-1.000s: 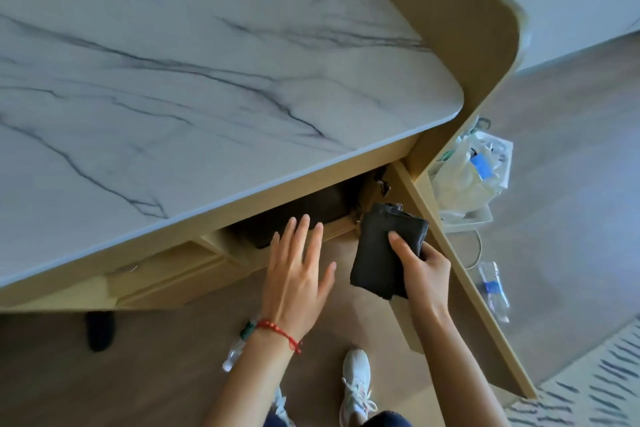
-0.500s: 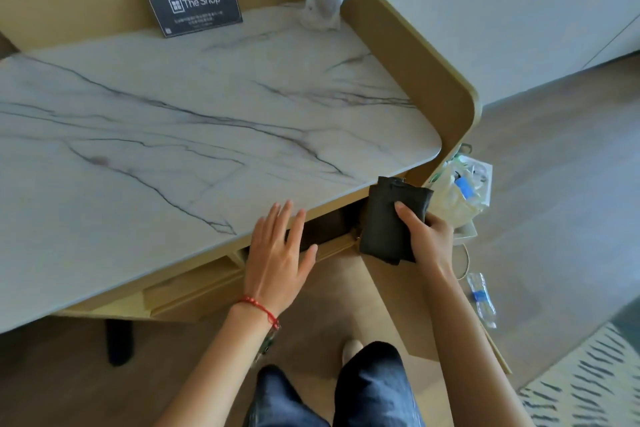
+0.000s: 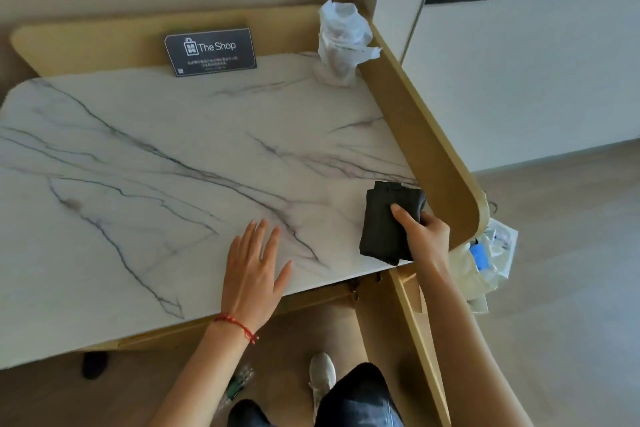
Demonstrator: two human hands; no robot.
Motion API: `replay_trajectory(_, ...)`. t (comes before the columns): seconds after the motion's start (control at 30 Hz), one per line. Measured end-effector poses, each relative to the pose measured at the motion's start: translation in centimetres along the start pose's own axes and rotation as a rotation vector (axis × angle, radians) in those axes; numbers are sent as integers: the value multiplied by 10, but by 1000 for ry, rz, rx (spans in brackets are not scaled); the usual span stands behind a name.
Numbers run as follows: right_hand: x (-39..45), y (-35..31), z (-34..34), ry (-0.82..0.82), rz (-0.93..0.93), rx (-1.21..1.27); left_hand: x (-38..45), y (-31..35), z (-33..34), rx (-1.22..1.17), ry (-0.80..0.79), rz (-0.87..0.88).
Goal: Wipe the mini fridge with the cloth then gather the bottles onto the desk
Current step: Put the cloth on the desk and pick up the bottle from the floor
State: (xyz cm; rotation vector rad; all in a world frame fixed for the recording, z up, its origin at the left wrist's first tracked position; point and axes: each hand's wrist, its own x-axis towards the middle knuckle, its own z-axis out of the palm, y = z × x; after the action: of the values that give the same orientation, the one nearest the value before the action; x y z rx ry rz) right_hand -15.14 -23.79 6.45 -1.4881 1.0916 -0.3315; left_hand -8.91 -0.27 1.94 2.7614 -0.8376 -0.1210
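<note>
The right hand [image 3: 424, 236] is gripping the folded dark cloth [image 3: 388, 222] over the marble desk [image 3: 173, 156] corner while the left hand [image 3: 254, 270] is hovering open and empty; the wiping step is probably ending, so next comes setting the cloth down and gathering the bottle [image 3: 237, 386] on the floor.

Red string bracelet [image 3: 239, 325], dark trousers [image 3: 360, 399], white sneaker [image 3: 322, 373], bare forearms

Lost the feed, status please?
Right hand grips dark cloth over desk corner. Left hand open, flat. One bottle on floor. Nothing blocking.
</note>
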Motion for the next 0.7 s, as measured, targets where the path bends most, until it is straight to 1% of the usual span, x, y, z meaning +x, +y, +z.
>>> replay_trajectory(0.2,42,-11,8,-58,-16,-138,31,7,5,8,-47,-92)
replay_trajectory(0.3,50,-14,10,-106,-55,-201,39,10,8,11,-79,-113)
replay_trajectory(0.4,55,-12,11,-114,-110,-311,42,10,12,19,-110,-129)
replay_trajectory(0.47,56,-11,13,-85,-160,-447,42,8,14,21,-114,-134)
replay_trajectory(0.57,54,-11,17,-1,-188,-611,41,6,14,20,-101,-133)
replay_trajectory(0.7,52,-5,18,69,-212,-664,37,3,12,20,-75,-125)
